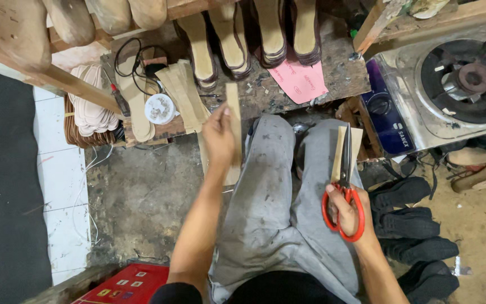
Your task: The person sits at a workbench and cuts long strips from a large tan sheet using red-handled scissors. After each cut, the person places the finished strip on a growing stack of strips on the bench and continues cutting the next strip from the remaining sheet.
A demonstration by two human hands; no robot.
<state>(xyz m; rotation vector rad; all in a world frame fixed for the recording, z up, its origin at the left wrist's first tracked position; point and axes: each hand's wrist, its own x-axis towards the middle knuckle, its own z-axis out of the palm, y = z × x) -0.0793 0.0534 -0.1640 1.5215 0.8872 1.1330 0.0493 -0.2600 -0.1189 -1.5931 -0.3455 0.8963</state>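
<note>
Pink paper note (pixel 299 79) with handwriting, flat on the bench under the slippers. Red flat box (pixel 127 284) with small coloured squares, at bottom edge, near left elbow.

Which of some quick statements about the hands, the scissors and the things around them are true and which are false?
1. The right hand holds red-handled scissors. True.
2. The left hand holds a tan strip. True.
3. The scissor blades point down at the floor. False: they point up, against a tan piece.
4. A gas stove sits at the right. True.
5. The pink paper lies on the person's lap. False: it lies on the workbench.
</note>
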